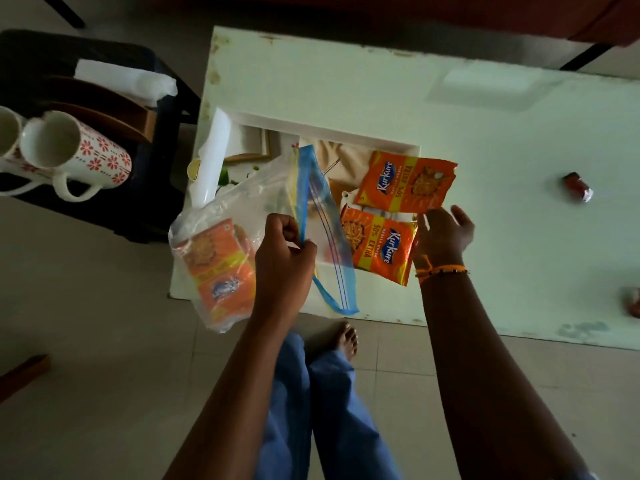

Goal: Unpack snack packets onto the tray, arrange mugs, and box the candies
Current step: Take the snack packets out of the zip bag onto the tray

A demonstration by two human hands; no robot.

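My left hand (pixel 284 251) pinches the blue zip edge of a clear zip bag (pixel 263 199), which hangs open over the table's near left corner. Inside the bag's lower end there is at least one orange snack packet (pixel 221 271). My right hand (pixel 445 233) holds two orange Kurkure packets just above the white tray (pixel 346 133): an upper packet (pixel 408 181) and a lower packet (pixel 377 244). Two white mugs with red flowers (pixel 79 150) lie on their sides on a black stool at the left. Two red-wrapped candies (pixel 577 187) lie on the table at the right.
The tray sits on a pale green table (pixel 485 133) and has a white roll (pixel 211 161) leaning on its left rim. The black stool (pixel 162 133) also holds brown wooden pieces and a white folded sheet (pixel 128 81). My legs and a bare foot are below the table's near edge.
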